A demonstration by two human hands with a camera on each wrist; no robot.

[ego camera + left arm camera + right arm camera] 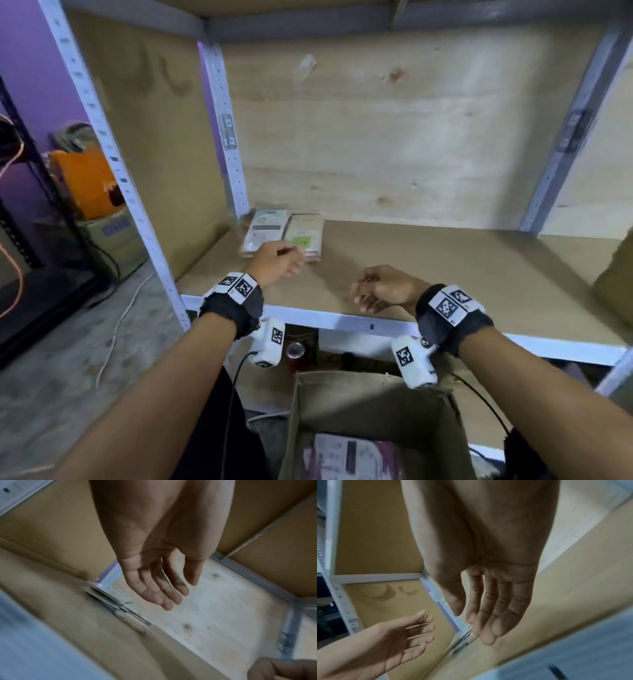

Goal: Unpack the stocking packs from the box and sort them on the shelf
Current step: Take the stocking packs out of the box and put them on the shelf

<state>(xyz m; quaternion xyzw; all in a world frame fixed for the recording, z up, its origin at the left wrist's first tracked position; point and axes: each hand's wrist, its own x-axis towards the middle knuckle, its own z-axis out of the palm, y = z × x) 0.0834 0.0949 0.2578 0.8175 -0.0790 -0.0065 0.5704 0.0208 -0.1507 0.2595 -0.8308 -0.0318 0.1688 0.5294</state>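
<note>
Two flat stocking packs lie side by side in the shelf's back left corner: a pale one (pixel 265 229) and a beige one with a green label (pixel 306 236). In the left wrist view they show edge-on as a thin stack (pixel 133 620). My left hand (pixel 279 262) hovers just in front of them, fingers relaxed and empty (pixel 164 592). My right hand (pixel 371 294) hangs over the shelf's front, fingers loose and empty (pixel 481 616). Below, the open cardboard box (pixel 308 411) holds more packs (pixel 346 455).
The shelf board (pixel 445 267) is bare brown board to the right of the packs, with a white front rail (pixel 342 322). A cardboard box edge (pixel 616 277) stands at the far right. A white upright post (pixel 229 137) rises behind the packs. A can (pixel 295 351) sits under the shelf.
</note>
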